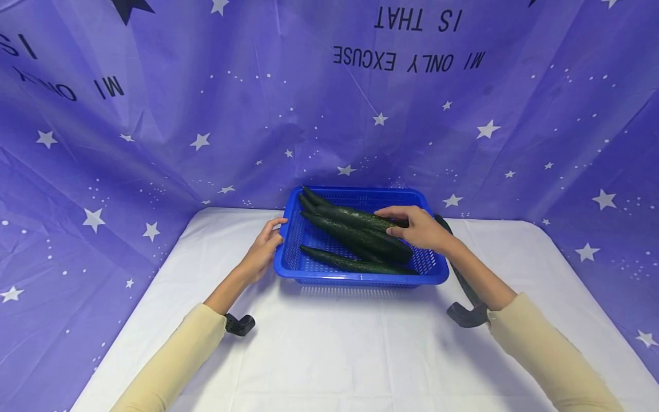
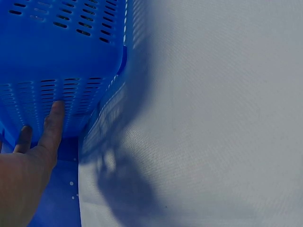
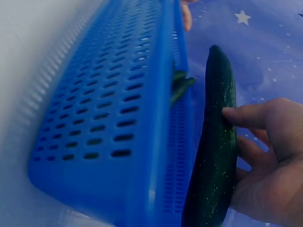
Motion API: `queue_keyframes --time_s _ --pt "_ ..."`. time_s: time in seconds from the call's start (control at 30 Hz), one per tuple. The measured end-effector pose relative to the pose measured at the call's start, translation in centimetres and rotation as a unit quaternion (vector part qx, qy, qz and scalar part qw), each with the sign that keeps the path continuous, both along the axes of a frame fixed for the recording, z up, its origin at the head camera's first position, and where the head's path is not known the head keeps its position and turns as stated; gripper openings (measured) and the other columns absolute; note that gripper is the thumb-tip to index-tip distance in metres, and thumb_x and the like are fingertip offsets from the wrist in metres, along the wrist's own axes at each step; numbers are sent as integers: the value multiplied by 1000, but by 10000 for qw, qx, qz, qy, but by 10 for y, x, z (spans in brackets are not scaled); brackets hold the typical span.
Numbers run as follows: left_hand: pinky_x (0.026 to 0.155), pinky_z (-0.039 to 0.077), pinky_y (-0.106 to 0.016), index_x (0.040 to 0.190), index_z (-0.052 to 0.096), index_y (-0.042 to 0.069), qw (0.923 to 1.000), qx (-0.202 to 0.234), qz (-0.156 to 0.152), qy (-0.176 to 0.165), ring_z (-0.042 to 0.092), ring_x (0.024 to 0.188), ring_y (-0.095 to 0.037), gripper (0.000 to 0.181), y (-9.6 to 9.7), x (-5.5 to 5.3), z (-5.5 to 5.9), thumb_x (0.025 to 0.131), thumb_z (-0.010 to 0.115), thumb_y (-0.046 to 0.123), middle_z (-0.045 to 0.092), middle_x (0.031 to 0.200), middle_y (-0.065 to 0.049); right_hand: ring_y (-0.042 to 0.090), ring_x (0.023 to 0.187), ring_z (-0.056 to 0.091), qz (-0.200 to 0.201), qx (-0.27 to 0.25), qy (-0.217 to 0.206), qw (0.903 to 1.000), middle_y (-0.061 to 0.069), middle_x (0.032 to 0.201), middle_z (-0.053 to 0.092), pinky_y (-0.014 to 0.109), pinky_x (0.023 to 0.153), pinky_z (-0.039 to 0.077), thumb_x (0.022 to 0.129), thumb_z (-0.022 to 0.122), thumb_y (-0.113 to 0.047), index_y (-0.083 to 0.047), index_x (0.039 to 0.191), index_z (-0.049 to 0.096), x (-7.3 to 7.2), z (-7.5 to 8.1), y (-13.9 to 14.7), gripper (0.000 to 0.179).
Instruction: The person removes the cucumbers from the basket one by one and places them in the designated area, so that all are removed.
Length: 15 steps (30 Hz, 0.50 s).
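Note:
A blue perforated plastic basket [image 1: 360, 277] stands on the white cloth with several dark green cucumbers [image 1: 350, 263] lying in it. My left hand [image 1: 261, 252] holds its left rim, two straight fingers [image 2: 54, 125] against the outer side wall below the rim. Over the basket's right part, my right hand [image 1: 424, 229] pinches a cucumber [image 3: 213, 142] between thumb and fingers, near its thick end. That cucumber overlaps the others in the head view. In the right wrist view it shows beside the basket's wall [image 3: 94, 109], its lower end cut off by the frame.
Another cucumber [image 1: 465, 286] lies on the white cloth [image 1: 329, 349] right of the basket, partly hidden by my right forearm. A purple star-patterned backdrop [image 1: 309, 114] rises behind and at both sides of the table. Black wrist mounts [image 1: 240, 325] stick out from both sleeves.

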State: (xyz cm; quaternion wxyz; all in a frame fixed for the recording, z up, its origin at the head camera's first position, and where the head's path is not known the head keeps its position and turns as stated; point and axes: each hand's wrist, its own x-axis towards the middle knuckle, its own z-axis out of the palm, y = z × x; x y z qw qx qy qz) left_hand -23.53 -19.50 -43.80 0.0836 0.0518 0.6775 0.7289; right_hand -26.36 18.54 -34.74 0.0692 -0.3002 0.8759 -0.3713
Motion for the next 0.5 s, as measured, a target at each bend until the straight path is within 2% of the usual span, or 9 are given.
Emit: queue_keyframes --time_s 0.23,0.5 --pt "79 60 -38 151 29 13 10000 -61 27 -11 60 105 -30 56 1 0 0 96 38 6 36 149 -21 35 131 48 -692 -306 -342 9965 17 142 53 55 102 45 96 62 -4 -7 141 56 4 13 24 46" --pt "76 60 -34 151 30 13 10000 -46 28 21 61 99 -25 56 1 -2 -3 97 37 4 37 147 -21 39 133 45 -1448 -510 -670 9859 21 145 49 53 103 44 98 59 -2 -2 145 49 15 20 58 48"
